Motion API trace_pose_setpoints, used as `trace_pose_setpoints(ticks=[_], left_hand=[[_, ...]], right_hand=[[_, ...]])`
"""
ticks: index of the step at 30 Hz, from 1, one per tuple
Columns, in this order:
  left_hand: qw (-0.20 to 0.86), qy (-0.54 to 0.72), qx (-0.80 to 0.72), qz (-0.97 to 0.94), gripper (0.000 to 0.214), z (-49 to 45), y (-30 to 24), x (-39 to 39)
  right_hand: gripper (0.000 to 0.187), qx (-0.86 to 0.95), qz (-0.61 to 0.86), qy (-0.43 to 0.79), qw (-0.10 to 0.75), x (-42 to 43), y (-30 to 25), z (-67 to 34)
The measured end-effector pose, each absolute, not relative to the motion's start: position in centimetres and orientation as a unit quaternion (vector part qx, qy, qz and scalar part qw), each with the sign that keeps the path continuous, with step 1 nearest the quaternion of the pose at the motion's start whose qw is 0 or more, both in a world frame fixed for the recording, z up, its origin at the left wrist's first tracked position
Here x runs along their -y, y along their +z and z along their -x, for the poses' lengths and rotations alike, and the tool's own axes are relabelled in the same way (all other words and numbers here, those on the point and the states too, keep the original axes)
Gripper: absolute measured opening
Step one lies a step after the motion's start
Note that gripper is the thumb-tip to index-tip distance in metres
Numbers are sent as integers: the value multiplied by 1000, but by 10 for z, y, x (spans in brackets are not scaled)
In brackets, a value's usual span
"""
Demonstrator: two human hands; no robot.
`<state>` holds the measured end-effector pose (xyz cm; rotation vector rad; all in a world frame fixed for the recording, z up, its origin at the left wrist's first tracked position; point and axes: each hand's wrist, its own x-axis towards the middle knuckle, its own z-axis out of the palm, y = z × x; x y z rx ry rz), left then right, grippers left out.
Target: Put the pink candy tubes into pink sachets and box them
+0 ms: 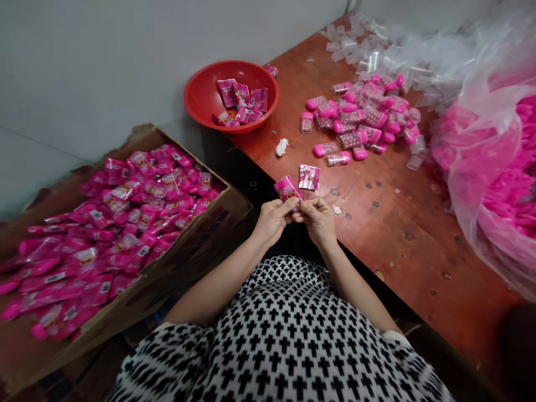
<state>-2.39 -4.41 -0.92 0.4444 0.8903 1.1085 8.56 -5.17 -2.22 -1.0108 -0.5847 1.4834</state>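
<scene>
Both my hands meet at the near edge of the table, holding one pink printed sachet (287,188) between them. My left hand (273,219) pinches its lower side with the thumb on top. My right hand (319,219) is closed at the sachet's lower right corner, its fingertips touching the left ones. Whatever lies under the thumbs is hidden. Just beyond my fingers another pink sachet (309,177) lies flat on the table. Farther back is a heap of small clear tubes with pink caps and pink beads inside (368,117).
A red bowl (196,106) with several sachets stands at the table's (402,268) far left corner. To my left is a cardboard box (201,223) full of pink packets. Clear empty tubes (372,58) lie at the back; a plastic bag of pink parts (473,151) stands right.
</scene>
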Motion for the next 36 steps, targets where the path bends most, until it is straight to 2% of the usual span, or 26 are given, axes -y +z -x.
trace_pose_setpoints(ticks=[7, 12, 16, 19, 21, 23, 26, 29, 31, 36], left_hand=[[718, 521, -416, -198, 30, 30, -18, 47], [677, 539, -443, -235, 28, 38, -6, 56], [581, 653, -436, -214, 29, 81, 15, 52], [468, 774, -394, -165, 40, 113, 17, 37], [485, 741, -427, -182, 49, 111, 7, 25], [505, 641, -501, -289, 48, 90, -7, 11], [390, 484, -514, -591, 41, 43, -29, -11], [284, 366, -505, -728, 38, 9, -46, -31], [250, 334, -513, -750, 31, -1, -55, -39], [241, 357, -519, -738, 20, -7, -64, -39]], right_hand=[[33, 273, 440, 632, 577, 48, -35, -77], [29, 300, 411, 673, 537, 47, -30, -74], [31, 317, 405, 664, 543, 47, -18, -82], [26, 309, 435, 633, 560, 47, -15, -93], [26, 300, 458, 621, 561, 47, -17, -100], [27, 294, 474, 614, 559, 49, -19, -105], [28, 301, 486, 611, 548, 52, -21, -111], [27, 310, 497, 605, 539, 54, -22, -118], [27, 308, 505, 600, 539, 55, -22, -123], [26, 317, 519, 587, 535, 46, -21, -136]])
